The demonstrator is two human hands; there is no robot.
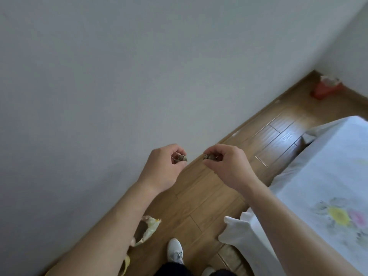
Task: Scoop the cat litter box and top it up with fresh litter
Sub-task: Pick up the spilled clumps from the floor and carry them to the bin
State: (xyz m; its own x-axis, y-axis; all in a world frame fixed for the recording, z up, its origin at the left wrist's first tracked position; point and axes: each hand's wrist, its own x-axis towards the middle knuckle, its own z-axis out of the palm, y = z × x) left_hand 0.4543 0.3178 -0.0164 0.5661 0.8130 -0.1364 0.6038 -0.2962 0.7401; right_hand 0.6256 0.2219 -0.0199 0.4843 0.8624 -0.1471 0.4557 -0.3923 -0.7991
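My left hand (165, 166) pinches a small brown-grey clump (180, 158) between thumb and curled fingers. My right hand (225, 164) pinches a second, similar clump (210, 156). Both hands are held out in front of me above the wooden floor, close to the grey wall, about a hand's width apart. A pale yellow bag (148, 231) with an open mouth and dark contents lies on the floor under my left forearm. No litter box or scoop is in view.
A bed with a white flowered cover (326, 176) fills the right side. A red object (324, 88) sits in the far corner. The wooden floor (199, 200) forms a narrow strip between wall and bed. My white shoe (175, 250) is below.
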